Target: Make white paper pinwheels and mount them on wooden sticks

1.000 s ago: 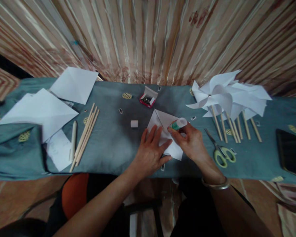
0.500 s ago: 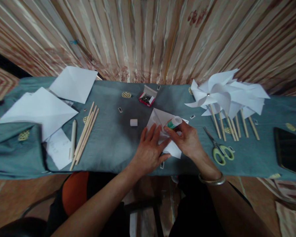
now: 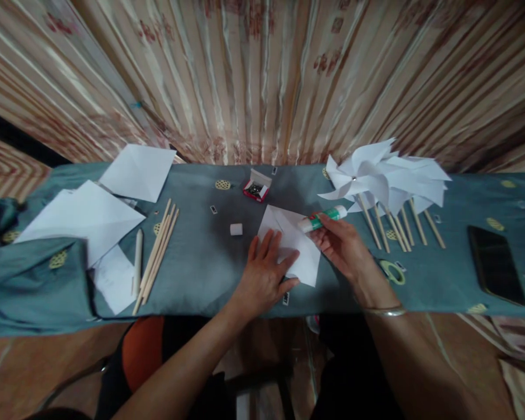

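My left hand (image 3: 266, 271) lies flat on a white paper square (image 3: 306, 265), fingers spread, pressing it to the cloth. In my right hand (image 3: 339, 242) is a green and white glue stick (image 3: 322, 219), held nearly level above the paper's right edge. A fold or cut line runs in from the paper's upper left corner. The small white glue cap (image 3: 236, 229) stands on the cloth left of the paper. Behind the paper sits an open red and white box (image 3: 257, 186) with small metal pieces inside.
Left lie several wooden sticks (image 3: 157, 256), a pale pen-like rod (image 3: 138, 262) and white paper sheets (image 3: 135, 172). Finished paper pinwheels (image 3: 376, 178) on sticks are piled at right. Green-handled scissors (image 3: 394, 272), partly behind my right hand, and a black phone (image 3: 496, 265) lie beyond.
My right hand has lifted the glue stick off the paper and moved it right, turning it level. My left hand stays on the paper. The whole view has shifted slightly.
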`<state>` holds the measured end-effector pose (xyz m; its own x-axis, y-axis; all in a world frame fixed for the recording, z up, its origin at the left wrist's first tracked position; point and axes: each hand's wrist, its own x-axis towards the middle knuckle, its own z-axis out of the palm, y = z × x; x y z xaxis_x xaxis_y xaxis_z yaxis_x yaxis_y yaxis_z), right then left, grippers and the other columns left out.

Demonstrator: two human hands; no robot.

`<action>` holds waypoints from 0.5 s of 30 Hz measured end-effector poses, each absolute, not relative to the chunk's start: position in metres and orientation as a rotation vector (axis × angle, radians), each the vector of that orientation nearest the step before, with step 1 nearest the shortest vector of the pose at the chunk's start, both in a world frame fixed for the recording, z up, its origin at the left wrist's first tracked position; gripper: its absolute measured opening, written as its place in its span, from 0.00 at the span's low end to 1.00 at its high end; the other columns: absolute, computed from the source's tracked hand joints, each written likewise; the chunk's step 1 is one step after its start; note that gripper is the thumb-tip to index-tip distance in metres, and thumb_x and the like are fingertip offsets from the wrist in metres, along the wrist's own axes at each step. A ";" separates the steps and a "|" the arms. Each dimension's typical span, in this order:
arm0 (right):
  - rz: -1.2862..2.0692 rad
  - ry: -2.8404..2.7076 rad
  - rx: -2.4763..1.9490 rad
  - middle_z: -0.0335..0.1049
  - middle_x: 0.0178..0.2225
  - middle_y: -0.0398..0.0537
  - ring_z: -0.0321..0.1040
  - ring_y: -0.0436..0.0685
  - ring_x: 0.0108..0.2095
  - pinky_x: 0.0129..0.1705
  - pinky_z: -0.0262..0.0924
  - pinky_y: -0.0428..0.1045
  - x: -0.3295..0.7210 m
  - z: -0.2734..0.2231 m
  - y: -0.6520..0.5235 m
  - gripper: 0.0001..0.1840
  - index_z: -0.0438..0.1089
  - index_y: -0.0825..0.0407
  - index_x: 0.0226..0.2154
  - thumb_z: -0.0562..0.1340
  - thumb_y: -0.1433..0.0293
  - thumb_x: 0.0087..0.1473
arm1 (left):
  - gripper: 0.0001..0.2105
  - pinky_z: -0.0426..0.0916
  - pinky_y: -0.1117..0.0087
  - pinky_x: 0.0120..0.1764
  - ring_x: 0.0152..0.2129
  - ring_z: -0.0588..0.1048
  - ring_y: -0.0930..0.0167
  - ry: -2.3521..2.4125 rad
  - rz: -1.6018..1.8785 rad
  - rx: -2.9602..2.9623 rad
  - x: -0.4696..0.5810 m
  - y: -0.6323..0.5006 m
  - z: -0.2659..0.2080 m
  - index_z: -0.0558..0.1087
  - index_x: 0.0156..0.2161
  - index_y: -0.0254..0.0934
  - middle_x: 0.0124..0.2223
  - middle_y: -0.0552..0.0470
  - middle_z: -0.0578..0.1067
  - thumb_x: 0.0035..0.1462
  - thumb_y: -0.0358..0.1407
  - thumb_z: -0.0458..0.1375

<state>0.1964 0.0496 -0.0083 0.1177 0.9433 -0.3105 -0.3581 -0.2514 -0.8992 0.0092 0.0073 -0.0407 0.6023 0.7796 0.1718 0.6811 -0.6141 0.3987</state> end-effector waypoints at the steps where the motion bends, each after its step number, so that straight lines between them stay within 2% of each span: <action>1: 1.453 -0.636 -1.185 0.73 0.25 0.41 0.68 0.49 0.24 0.32 0.68 0.46 0.196 -0.007 0.051 0.14 0.73 0.50 0.29 0.70 0.59 0.43 | 0.26 0.50 0.39 0.58 0.64 0.51 0.50 1.178 0.501 2.548 0.008 0.008 -0.039 0.66 0.59 0.42 0.66 0.36 0.57 0.59 0.52 0.52; 3: 1.500 -0.618 -1.134 0.74 0.25 0.42 0.69 0.51 0.25 0.33 0.70 0.47 0.194 -0.005 0.054 0.14 0.73 0.50 0.29 0.68 0.56 0.46 | 0.24 0.52 0.43 0.59 0.63 0.55 0.54 1.138 0.575 2.560 0.002 0.011 -0.033 0.67 0.58 0.39 0.64 0.36 0.61 0.60 0.49 0.52; 5: 1.531 -0.624 -1.113 0.74 0.26 0.43 0.70 0.52 0.25 0.32 0.71 0.48 0.190 -0.006 0.056 0.16 0.73 0.49 0.29 0.65 0.53 0.49 | 0.18 0.56 0.49 0.60 0.59 0.62 0.60 1.125 0.692 2.546 -0.009 0.019 -0.027 0.70 0.54 0.37 0.58 0.40 0.69 0.63 0.43 0.51; 8: 1.552 -0.598 -1.088 0.76 0.27 0.43 0.70 0.50 0.24 0.29 0.69 0.46 0.181 -0.008 0.056 0.16 0.74 0.50 0.30 0.67 0.54 0.47 | 0.13 0.63 0.55 0.55 0.51 0.69 0.63 1.341 0.892 2.430 -0.033 0.036 -0.023 0.73 0.48 0.35 0.50 0.43 0.75 0.63 0.33 0.51; 12: 1.615 -0.550 -1.070 0.76 0.26 0.43 0.67 0.45 0.21 0.23 0.65 0.40 0.167 -0.011 0.056 0.16 0.77 0.53 0.30 0.71 0.59 0.42 | 0.20 0.63 0.50 0.54 0.55 0.65 0.57 1.616 0.886 2.266 -0.061 0.054 -0.031 0.69 0.54 0.34 0.57 0.39 0.70 0.55 0.30 0.57; 15: 1.639 -0.555 -1.099 0.76 0.24 0.43 0.68 0.45 0.20 0.22 0.65 0.40 0.159 -0.013 0.056 0.16 0.77 0.54 0.31 0.73 0.61 0.40 | 0.18 0.64 0.49 0.53 0.52 0.69 0.57 1.622 0.830 2.156 -0.068 0.059 -0.036 0.71 0.52 0.35 0.53 0.41 0.74 0.54 0.28 0.57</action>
<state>0.1592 0.0556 -0.0125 -0.0412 0.9216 -0.3859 -0.4978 -0.3538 -0.7918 -0.0681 0.0589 -0.0364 0.1874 0.9478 0.2579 0.7636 -0.3057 0.5687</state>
